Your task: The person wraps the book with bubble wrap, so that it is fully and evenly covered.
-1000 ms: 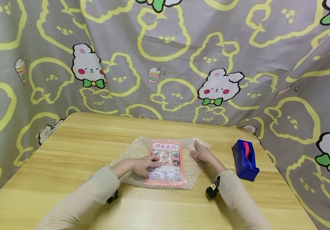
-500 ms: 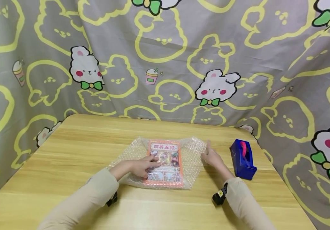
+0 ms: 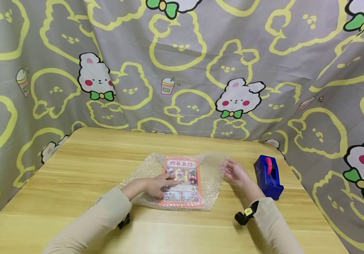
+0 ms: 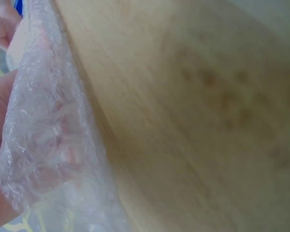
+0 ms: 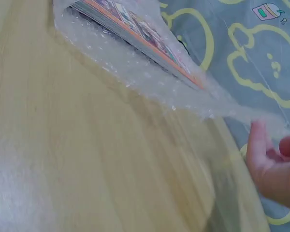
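Note:
A book point(image 3: 183, 194) with an orange-bordered comic cover lies wrapped in clear bubble wrap point(image 3: 211, 183) on the wooden table. My left hand point(image 3: 158, 185) rests on the book's left side, fingers spread over the cover. At the wrap's right edge, my right hand point(image 3: 235, 173) pinches the loose flap, which is lifted and blurred. In the right wrist view, the wrap stretches from the book point(image 5: 150, 36) toward the thumb and fingers of the right hand point(image 5: 275, 166). Bubble wrap point(image 4: 53, 130) partly covers the left hand in the left wrist view.
A blue tape dispenser point(image 3: 267, 180) with a pink roll stands to the right of the right hand. The wooden table point(image 3: 182, 229) ends at the back against a patterned grey curtain point(image 3: 188, 53).
My right hand has moved from on top of the wrap's right side outward to its edge, and the flap there has risen. The left hand stays on the book.

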### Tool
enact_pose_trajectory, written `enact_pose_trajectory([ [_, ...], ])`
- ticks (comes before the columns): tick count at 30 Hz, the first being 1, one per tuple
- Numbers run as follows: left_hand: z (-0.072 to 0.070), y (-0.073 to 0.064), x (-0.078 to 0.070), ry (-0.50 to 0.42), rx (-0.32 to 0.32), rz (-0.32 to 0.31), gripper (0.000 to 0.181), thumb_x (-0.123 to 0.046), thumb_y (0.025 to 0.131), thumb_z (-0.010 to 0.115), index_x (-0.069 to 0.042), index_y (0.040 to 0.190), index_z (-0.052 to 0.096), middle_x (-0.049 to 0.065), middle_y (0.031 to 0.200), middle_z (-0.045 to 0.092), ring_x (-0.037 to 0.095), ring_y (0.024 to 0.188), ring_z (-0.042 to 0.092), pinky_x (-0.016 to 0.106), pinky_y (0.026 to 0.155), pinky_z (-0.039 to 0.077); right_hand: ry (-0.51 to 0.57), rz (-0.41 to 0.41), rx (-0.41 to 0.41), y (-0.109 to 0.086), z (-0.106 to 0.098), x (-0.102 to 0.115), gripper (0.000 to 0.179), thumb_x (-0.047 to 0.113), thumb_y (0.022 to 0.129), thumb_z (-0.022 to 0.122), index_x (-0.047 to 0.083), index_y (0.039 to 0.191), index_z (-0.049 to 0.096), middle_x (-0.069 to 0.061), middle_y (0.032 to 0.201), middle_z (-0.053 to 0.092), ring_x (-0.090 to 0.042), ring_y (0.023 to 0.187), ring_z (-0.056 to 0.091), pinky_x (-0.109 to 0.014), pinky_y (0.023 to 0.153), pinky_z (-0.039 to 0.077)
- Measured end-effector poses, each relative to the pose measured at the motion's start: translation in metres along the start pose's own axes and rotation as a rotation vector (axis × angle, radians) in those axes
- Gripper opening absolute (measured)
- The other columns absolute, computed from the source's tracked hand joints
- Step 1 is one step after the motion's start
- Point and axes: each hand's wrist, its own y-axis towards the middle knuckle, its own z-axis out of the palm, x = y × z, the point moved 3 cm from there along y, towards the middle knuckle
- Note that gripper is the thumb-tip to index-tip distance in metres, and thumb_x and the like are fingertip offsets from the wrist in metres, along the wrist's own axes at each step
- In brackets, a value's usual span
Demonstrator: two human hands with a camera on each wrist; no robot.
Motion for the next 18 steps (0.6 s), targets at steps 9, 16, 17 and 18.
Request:
enact_pose_trajectory([
  [9,0.001,0.001,0.002,-0.004,-0.002,0.001,0.077,0.005,0.074,0.060,-0.010,0.143,0.029,0.014,0.151,0.012,0.034,0.139,0.001,0.051,0.110,0.014,-0.858,-0.405,0.144,0.005,-0.001,-0.008,0.065,-0.008,0.084,0.052,-0.005,0.142,0.021,-0.024,0.114,0.053,-0.021,0.089,0.055,-0.030,0.073,0.048],
  [16,0.000,0.001,0.001,0.001,0.002,-0.003,0.077,0.004,0.075,0.059,-0.010,0.143,0.029,0.014,0.151,0.011,0.033,0.139,0.002,0.051,0.110,0.013,-1.414,-0.617,0.009,0.007,0.006,-0.009,0.090,0.017,0.075,0.074,-0.005,0.142,0.018,-0.031,0.141,0.025,-0.053,0.125,0.020,-0.065,0.100,0.018],
  [17,0.000,0.001,0.001,0.003,0.004,-0.005,0.077,0.004,0.075,0.060,-0.010,0.143,0.029,0.014,0.151,0.011,0.033,0.139,0.002,0.051,0.110,0.013,-1.407,-0.592,0.021,0.007,0.007,-0.009,0.093,0.020,0.075,0.074,-0.005,0.143,0.015,-0.031,0.144,0.021,-0.053,0.127,0.015,-0.067,0.100,0.014],
  [18,0.001,0.000,0.001,0.003,0.005,-0.008,0.076,0.004,0.075,0.060,-0.010,0.143,0.029,0.014,0.151,0.011,0.033,0.139,0.002,0.050,0.110,0.013,-1.397,-0.565,0.035,0.007,0.009,-0.008,0.096,0.023,0.075,0.074,-0.006,0.143,0.012,-0.030,0.145,0.016,-0.053,0.129,0.011,-0.068,0.100,0.012],
])
